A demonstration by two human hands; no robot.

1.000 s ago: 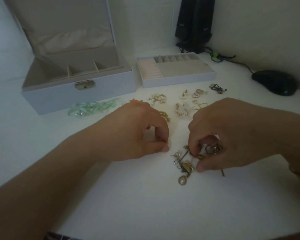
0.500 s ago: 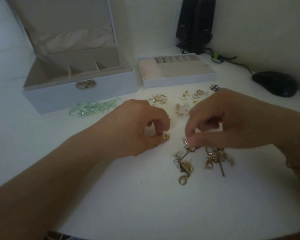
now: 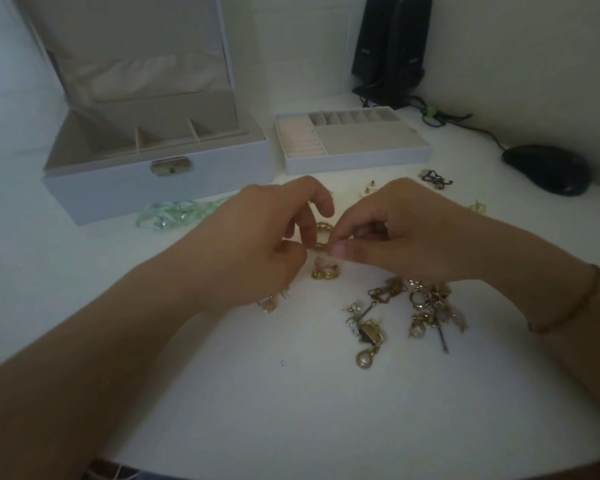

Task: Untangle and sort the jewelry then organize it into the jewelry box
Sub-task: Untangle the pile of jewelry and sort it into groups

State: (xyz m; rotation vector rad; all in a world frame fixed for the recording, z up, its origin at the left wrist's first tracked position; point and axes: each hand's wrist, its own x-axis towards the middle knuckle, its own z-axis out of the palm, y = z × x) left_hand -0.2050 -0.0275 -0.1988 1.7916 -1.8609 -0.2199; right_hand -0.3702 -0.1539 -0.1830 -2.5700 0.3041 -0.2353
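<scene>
No legible text, label, brand, number or sign was present in the head view. The two black speakers (image 3: 390,46) at the far right each carried a small pale mark on the front face, too blurred to read. The metal clasp (image 3: 170,167) on the jewelry box (image 3: 160,188) front bore no readable marking.

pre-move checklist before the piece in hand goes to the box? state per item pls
1. Gold chain piece pinched by both left hand and right hand: ok.
2. Piece free of other jewelry: cannot tell, fingers cover it.
3. Jewelry box lid open: ok.
4. Tray out on the table, compartments reachable: ok.
5. Tangled pile sorted: not ok.
6. Green necklace boxed: not ok, lies in front of the box.
</scene>
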